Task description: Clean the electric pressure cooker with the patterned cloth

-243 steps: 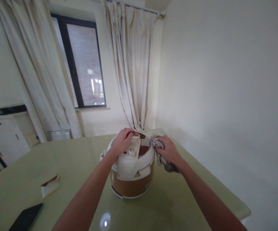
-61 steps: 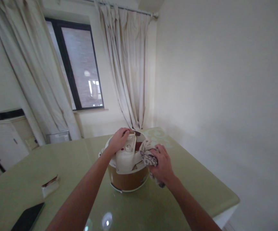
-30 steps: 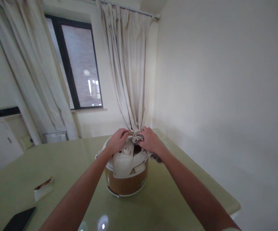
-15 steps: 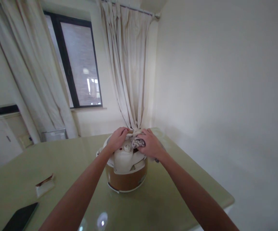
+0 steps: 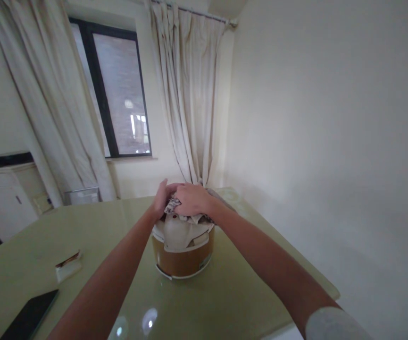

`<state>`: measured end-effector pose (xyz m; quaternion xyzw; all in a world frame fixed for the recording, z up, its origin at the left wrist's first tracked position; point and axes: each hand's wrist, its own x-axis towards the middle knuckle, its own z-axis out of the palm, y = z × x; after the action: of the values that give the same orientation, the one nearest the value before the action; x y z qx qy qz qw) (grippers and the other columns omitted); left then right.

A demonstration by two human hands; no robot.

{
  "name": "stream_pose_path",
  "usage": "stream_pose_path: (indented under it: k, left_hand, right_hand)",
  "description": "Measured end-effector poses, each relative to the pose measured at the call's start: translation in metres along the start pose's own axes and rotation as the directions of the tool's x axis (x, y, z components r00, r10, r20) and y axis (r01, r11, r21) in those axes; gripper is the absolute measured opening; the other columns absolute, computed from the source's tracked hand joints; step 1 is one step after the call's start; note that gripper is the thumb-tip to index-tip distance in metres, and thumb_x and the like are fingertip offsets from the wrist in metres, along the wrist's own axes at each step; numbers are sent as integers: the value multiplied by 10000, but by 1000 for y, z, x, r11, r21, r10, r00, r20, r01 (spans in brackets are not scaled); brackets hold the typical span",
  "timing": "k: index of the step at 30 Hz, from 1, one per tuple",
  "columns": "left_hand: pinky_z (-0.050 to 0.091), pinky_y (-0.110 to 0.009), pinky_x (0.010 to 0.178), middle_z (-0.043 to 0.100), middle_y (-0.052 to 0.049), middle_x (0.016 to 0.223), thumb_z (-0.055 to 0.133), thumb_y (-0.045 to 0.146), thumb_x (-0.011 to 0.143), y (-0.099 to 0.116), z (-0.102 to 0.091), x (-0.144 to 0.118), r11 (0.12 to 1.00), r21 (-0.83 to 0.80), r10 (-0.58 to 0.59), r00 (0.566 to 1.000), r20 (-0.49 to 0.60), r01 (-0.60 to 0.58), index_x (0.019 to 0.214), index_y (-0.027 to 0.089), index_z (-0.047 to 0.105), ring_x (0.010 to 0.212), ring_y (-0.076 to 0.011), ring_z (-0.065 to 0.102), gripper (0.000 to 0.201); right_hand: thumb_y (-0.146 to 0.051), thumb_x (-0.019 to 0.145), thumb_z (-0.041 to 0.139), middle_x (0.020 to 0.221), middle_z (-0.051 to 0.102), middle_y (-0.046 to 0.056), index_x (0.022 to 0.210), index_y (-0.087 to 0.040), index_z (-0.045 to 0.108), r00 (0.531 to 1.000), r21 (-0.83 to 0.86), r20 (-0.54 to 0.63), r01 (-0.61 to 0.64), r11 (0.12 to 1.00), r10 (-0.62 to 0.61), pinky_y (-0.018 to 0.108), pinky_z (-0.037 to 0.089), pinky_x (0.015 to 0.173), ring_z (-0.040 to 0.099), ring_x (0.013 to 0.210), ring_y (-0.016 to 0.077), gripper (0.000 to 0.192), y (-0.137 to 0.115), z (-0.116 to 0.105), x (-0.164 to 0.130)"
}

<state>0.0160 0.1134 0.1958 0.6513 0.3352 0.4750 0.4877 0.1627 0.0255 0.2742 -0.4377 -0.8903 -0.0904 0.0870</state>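
A round appliance that looks like an electric cooker (image 5: pixel 184 262), with a brown body and a white top, stands on the table. My right hand (image 5: pixel 191 200) is closed around a bunched patterned cloth (image 5: pixel 172 206) and presses it onto the cooker's top. Part of the cloth hangs out behind my right wrist. My left hand (image 5: pixel 159 200) rests against the upper left side of the top, beside the cloth. Its visible fingers are stretched out, and some are hidden behind my right hand. The middle of the top is covered by my hands and the cloth.
The glossy green table (image 5: pixel 119 255) carries a dark phone (image 5: pixel 30 314) and a small white packet (image 5: pixel 68 267) on the left. A plain wall (image 5: pixel 313 141) runs along the right. Behind are a curtain (image 5: pixel 196 94), a window (image 5: pixel 122 94) and a white cabinet (image 5: pixel 5 193).
My right hand has slid leftward across the cooker's top with the cloth. My left hand has shifted slightly left and its fingers have loosened from the top's edge.
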Motion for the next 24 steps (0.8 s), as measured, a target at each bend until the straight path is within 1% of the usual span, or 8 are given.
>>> stream_pose_path:
  k: [2,6,10,12,15,18,21,24]
  left_hand:
    - [561,-480,960,816,-155,969,264,757,904,6,-5,3,999,-39,-15,1000,-16,14,1140,92,763,1068,-370,740,864]
    - [563,-468,986,819,-140,1001,365,748,884,13,-14,4,997,-42,-60,998,-6,59,1142,104,766,1123,-370,731,801]
    - [542,-476,1043,819,-122,1045,409,767,858,6,-10,-1,997,-47,-58,998,-32,57,1114,123,760,1146,-354,724,776]
    - [510,-494,1088,810,-128,1119,426,738,865,0,-6,-4,998,-55,-24,999,-40,22,1112,118,753,1173,-348,712,743]
    - [456,-488,1149,789,-122,1217,485,631,900,-3,-2,-8,999,28,22,999,-41,-21,1130,129,757,1223,-323,688,615]
    - [423,-465,1181,776,-86,1262,444,548,954,2,0,-12,970,230,85,996,-5,-82,1165,181,772,1260,-295,660,535]
    - [408,-427,1193,755,-64,1294,408,530,995,7,3,-16,885,441,154,988,26,-150,1196,225,767,1279,-265,639,511]
    - [430,-406,1170,738,-89,1292,397,519,1016,6,6,-18,799,564,219,975,51,-208,1232,207,744,1256,-248,645,514]
  right_hand:
    - [-335,826,649,1054,784,154,970,-153,787,998,8,45,39,999,-39,361,534,751,718,960,299,270,-11,-5,12]
    - [-343,870,625,1012,783,145,926,-136,786,992,97,11,123,988,-124,340,520,752,716,921,274,268,-18,1,31]
    - [-318,834,737,1073,753,95,922,-157,790,963,266,-135,261,928,-232,316,501,880,676,982,235,191,15,18,18]
    - [-250,794,783,1096,724,77,951,-159,790,954,355,-216,276,893,-209,305,484,921,654,991,218,182,43,27,-2]
    - [-239,778,792,969,672,49,862,-156,784,978,414,-197,141,899,-63,300,477,859,626,887,202,118,82,40,-41]
    - [-222,782,765,918,639,27,831,-168,782,983,428,-177,27,903,54,278,455,827,605,851,184,75,109,49,-65]
    - [-234,801,731,902,651,29,877,-174,792,967,415,-165,-111,903,195,269,439,805,596,836,180,115,126,59,-57]
    - [-274,800,720,893,692,34,907,-190,798,935,418,-175,-213,883,308,269,428,806,603,870,198,156,139,74,-25]
